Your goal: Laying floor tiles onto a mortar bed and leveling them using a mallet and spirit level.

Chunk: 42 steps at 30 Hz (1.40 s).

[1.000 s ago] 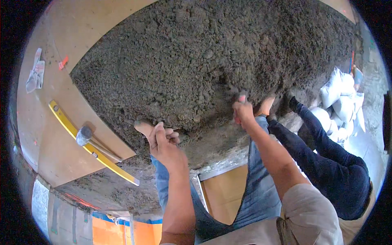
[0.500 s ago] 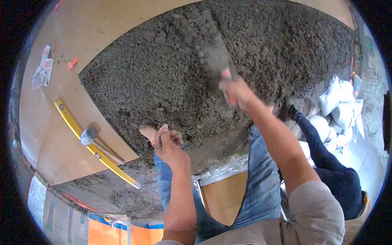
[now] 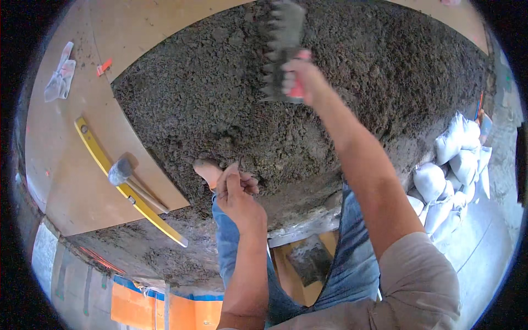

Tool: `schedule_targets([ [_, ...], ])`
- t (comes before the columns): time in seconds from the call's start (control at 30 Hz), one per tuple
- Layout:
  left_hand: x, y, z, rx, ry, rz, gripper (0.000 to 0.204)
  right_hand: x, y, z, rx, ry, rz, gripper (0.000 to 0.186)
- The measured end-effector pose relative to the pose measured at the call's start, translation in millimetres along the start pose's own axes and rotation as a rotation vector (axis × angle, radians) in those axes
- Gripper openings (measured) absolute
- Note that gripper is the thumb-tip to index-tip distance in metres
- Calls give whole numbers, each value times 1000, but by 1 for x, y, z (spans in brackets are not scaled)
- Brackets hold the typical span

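A wide bed of dark, crumbly, wet mortar-like mix [image 3: 187,104] spreads in front of me. Over its far part, my right hand [image 3: 308,82] is wrapped round the red handle of a notched trowel [image 3: 286,30]. The metal blade points away from me, its row of large teeth facing left. Whether it touches the mix is hard to tell. My left hand [image 3: 241,198] is held above the bed's near edge by my knee, fingers curled and pinched together. Anything between those fingers is too small to make out.
On the brown board [image 3: 60,181] at left lie a yellow spirit level [image 3: 99,154], a grey-headed mallet [image 3: 119,171] across it, a crumpled white piece [image 3: 60,80] and an orange scrap [image 3: 104,67]. White sacks [image 3: 429,181] are piled at right. Orange panels [image 3: 132,305] stand at lower left.
My right hand has swept the trowel farther away and slightly left, and its teeth now show. The person in dark clothes at right has left the view. My left hand stays pinched.
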<state>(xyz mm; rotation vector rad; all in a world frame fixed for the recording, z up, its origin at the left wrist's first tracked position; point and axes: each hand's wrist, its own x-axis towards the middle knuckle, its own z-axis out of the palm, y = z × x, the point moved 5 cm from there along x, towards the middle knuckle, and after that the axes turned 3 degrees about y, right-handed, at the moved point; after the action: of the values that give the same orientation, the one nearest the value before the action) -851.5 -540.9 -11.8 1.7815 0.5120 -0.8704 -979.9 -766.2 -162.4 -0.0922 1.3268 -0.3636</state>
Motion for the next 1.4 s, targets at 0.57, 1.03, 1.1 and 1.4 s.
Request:
schedule_targets([
  [0.57,6,-5,6,-26,10,-44,14,25,-67,-53,-1380,299,-786,34],
  [1.03,11,2,4,-17,31,-62,19,27,51,-7,-805,367,-569,14],
  [1.1,12,3,2,-22,45,-78,18,37,76,19,-725,339,-554,15],
  [1.4,19,9,-4,-86,34,-96,17,7,67,67,-858,287,-755,18],
])
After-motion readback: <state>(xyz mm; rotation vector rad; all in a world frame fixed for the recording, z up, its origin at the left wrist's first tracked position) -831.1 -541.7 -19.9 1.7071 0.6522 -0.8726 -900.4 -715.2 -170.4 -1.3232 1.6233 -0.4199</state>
